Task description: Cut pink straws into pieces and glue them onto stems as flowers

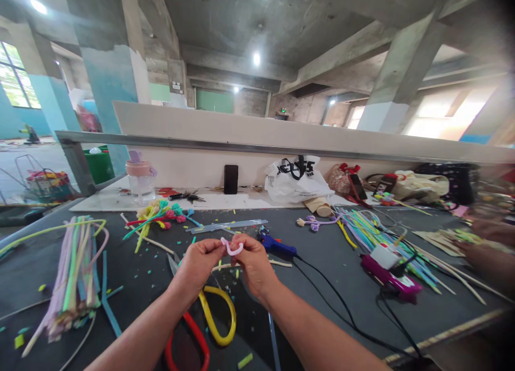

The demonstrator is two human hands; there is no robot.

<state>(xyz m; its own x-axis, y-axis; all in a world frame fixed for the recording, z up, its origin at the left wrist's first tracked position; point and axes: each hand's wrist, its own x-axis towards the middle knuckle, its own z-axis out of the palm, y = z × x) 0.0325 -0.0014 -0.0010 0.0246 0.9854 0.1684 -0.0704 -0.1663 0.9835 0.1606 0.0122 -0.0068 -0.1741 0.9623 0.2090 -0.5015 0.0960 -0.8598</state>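
Observation:
Both my hands are raised over the dark work table and pinch a short pink pipe cleaner piece bent into a curve. My left hand grips its left end with closed fingers. My right hand grips its right end, fingers also closed. Below my wrists lie scissors with one yellow handle loop and one red. A blue glue gun lies just right of my right hand.
A bundle of pastel pipe cleaners lies at left, another spread at right. Finished twisted flowers, glue sticks, a magenta power strip with black cables, a tumbler, a phone and bags sit further back. Another person's hands are at far right.

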